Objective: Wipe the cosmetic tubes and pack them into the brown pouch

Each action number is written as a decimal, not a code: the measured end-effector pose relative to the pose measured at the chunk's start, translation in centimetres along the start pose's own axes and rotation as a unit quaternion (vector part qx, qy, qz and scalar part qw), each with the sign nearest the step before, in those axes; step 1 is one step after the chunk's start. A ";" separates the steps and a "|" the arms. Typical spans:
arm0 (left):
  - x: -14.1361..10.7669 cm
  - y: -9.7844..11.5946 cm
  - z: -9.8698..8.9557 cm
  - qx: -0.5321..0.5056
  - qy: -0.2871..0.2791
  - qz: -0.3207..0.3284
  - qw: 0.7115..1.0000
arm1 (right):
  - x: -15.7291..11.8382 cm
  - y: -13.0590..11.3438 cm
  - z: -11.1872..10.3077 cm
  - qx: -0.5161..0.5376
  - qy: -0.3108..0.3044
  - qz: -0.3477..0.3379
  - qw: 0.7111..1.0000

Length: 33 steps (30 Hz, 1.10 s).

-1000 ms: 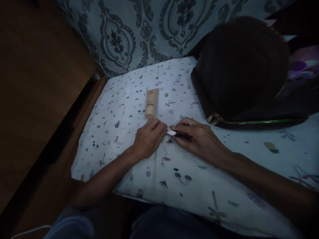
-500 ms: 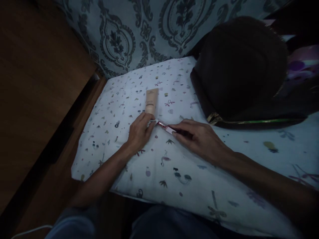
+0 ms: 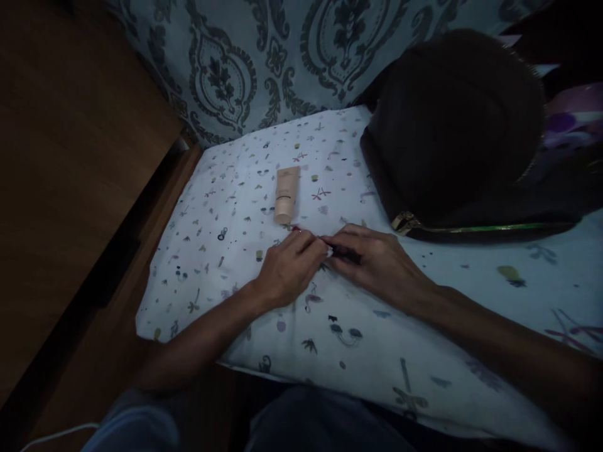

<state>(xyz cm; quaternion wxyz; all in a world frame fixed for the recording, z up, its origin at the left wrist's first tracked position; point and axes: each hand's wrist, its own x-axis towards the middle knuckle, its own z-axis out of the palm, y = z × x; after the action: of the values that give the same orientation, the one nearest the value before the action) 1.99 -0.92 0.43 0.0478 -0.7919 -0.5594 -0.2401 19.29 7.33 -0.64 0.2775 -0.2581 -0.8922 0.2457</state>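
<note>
Both hands meet above the patterned cloth and grip a slim lip gloss tube (image 3: 329,251). My left hand (image 3: 293,267) is closed round its left part, and a bit of red shows past the fingers. My right hand (image 3: 374,260) pinches the other end between thumb and fingers. Most of the tube is hidden by the hands. Just beyond my left hand, a beige squeeze tube (image 3: 287,193) lies on the cloth with its cap toward me.
A dark brown bag (image 3: 461,125) with a gold zip sits at the right on the white printed cloth (image 3: 226,201). Behind hangs a patterned curtain-like fabric (image 3: 273,56). A wooden panel (image 3: 80,138) stands at the left, and a white cable (image 3: 61,433) lies low down.
My left hand has moved right from beside the beige tube's cap and closed over the lip gloss tube. The beige tube's cap is now uncovered. My right hand has barely moved.
</note>
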 end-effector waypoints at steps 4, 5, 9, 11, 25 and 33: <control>0.2 -0.6 -0.2 -0.023 0.015 -0.041 0.999 | 0.1 -0.3 -0.3 0.034 -0.005 0.011 0.999; 0.2 -1.0 -0.3 -0.031 0.026 -0.061 0.997 | 0.2 -0.4 -0.4 0.042 -0.004 0.018 0.999; 0.4 -2.9 -0.4 -0.046 0.056 -0.129 0.989 | 0.2 -0.3 -0.6 0.070 -0.001 0.058 0.996; 0.4 -3.4 -0.4 -0.051 0.059 -0.138 0.987 | 0.2 -0.2 -0.6 0.078 -0.001 0.068 0.995; 0.4 -3.3 -0.3 -0.055 0.047 -0.143 0.987 | 0.0 0.1 -0.3 0.019 -0.002 0.029 0.999; 0.2 -0.8 -0.1 -0.027 0.002 -0.036 0.999 | 0.1 0.0 -0.1 0.017 0.006 0.026 0.999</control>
<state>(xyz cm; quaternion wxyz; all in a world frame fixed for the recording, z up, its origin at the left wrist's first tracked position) 1.31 -0.52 0.42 0.0185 -0.7720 -0.5806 -0.2580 19.25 7.40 -0.56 0.2805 -0.2783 -0.8792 0.2663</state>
